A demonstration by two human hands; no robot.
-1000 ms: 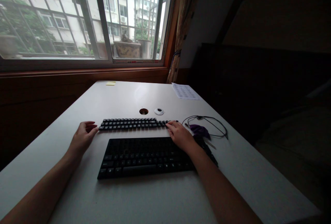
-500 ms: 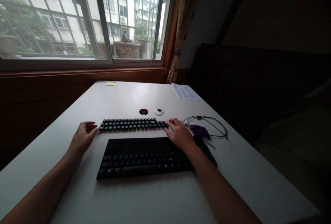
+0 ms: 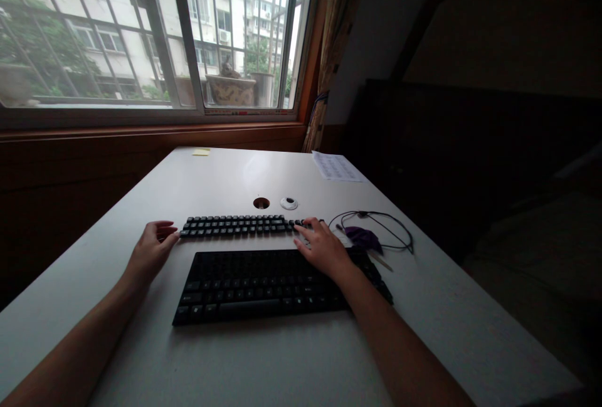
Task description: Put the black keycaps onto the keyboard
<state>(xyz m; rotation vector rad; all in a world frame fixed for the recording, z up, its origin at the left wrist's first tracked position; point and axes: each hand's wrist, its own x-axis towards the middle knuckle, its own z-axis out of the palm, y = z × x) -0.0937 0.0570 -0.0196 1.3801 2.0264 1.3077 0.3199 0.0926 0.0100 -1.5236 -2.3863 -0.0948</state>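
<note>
Spanning the rows of black keycaps [image 3: 235, 226], the two hands sit at opposite ends: the left hand [image 3: 151, 245] unclenched, fingers loosely bent, its thumb at the near-left end; the right hand [image 3: 327, 249] spread, fingertips over the right end. Neither visibly grasps anything; how firmly they press, I cannot tell. The keycaps lie between the hands on the bench [image 3: 226, 363], just beyond a black keyboard [image 3: 249, 281] that runs partly under the right forearm. They look like loose, light, stiff plastic, apt to slide or scatter; pinching one by its sides, or bracing a row at both ends, should suit. The keyboard seems rigid and heavier, best held by its short edges.
</note>
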